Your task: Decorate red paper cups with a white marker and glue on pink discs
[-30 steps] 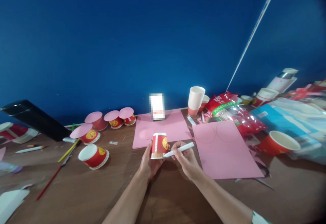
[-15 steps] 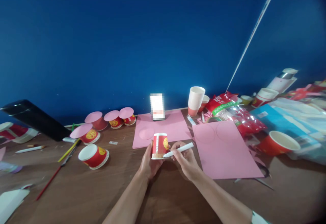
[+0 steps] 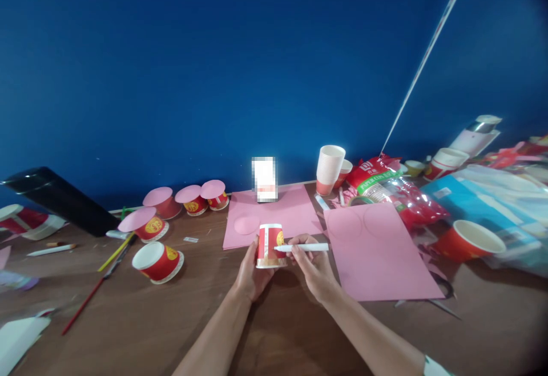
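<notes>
My left hand [image 3: 252, 273] is wrapped round a red and white paper cup [image 3: 269, 245], held upside down just above the wooden table [image 3: 171, 319]. My right hand [image 3: 312, 267] pinches a white pen-like stick [image 3: 302, 247], lying level with its tip against the cup's side. Just behind the cup lies a pink paper sheet [image 3: 274, 216] with a cut pink disc [image 3: 246, 225] on it. A second pink sheet [image 3: 377, 256] lies to the right of my right hand.
Several red cups, some capped with pink discs [image 3: 159, 198], stand at the left; one open cup [image 3: 156, 262] lies nearer. Pencils [image 3: 113, 256] lie beside them. A white cup stack [image 3: 329, 169], a red plastic bag [image 3: 385, 188] and another red cup [image 3: 466, 239] crowd the right.
The white stick has swung from a slant to level, its tip rising from the cup's lower rim to its side. The cup has turned slightly in my left hand.
</notes>
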